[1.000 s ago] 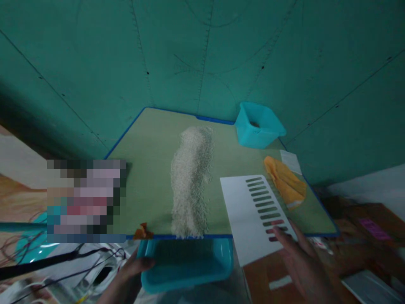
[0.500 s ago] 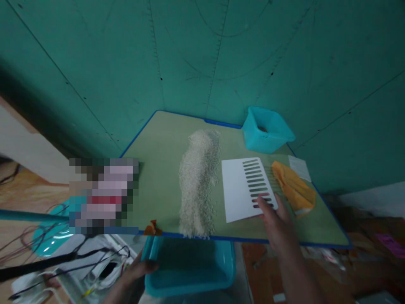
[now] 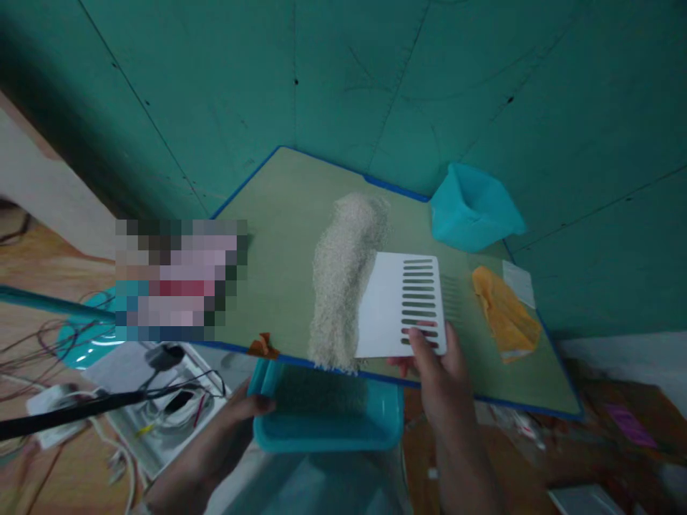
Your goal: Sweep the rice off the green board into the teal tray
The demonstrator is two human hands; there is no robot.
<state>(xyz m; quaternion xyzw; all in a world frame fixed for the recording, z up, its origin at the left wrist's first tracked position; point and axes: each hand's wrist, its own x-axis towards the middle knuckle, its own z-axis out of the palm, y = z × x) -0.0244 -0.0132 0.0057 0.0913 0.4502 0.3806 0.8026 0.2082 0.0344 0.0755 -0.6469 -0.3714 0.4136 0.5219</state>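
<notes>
A long heap of pale grains that look like rice lies on the green table, reaching its front edge. My right hand grips a flat white slotted scraper by its slotted end, and the scraper's left edge touches the heap. Below the front edge, my left hand holds the left rim of a turquoise tub, the thumb over the rim. Some grains seem to lie in the tub's shaded inside.
A second turquoise bin stands at the back right corner. An orange cloth and a white paper lie on the right. Orange tape sits at the front edge. Cables and a power strip are at lower left.
My right hand has moved the scraper left until it meets the heap. The tub is still held under the front edge, and the camera view has shifted.
</notes>
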